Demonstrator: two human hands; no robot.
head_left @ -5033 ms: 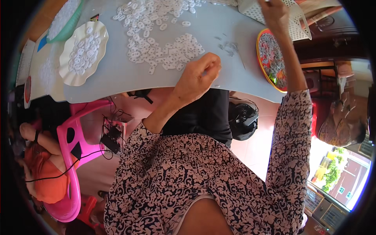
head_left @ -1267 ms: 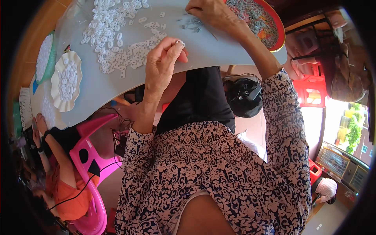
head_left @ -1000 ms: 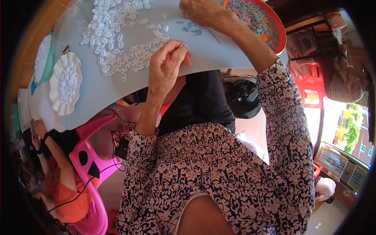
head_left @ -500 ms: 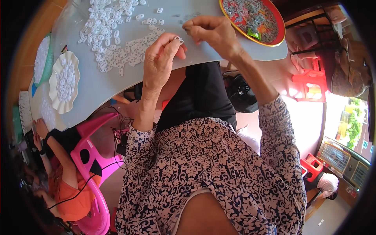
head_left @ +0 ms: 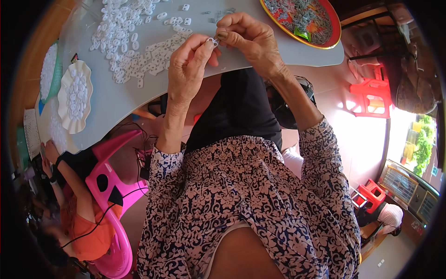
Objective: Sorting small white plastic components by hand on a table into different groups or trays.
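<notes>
My left hand (head_left: 189,65) pinches a small white plastic piece with two holes (head_left: 212,41) between thumb and fingertips, above the table's near edge. Right against it, my right hand (head_left: 251,43) has its thumb and forefinger pressed together. Whatever those fingers hold is too small to make out. Left of my hands lie many small white two-holed pieces (head_left: 153,58), with a pile of white oval pieces (head_left: 116,32) behind them. A few small grey metal bits (head_left: 218,16) lie just beyond my right hand. A red round tray (head_left: 335,35) at the right holds many such grey bits and a green packet.
A scalloped white dish (head_left: 65,114) of white pieces and a green basket (head_left: 58,69) stand at the table's left. A person in orange (head_left: 90,237) sits by a pink chair (head_left: 118,251), hands at the table edge. Red stools (head_left: 371,95) stand on the floor at right.
My right hand has moved left and slightly down, bringing its fingertips to the white piece in my left hand. My left hand keeps its pinch and has shifted only slightly.
</notes>
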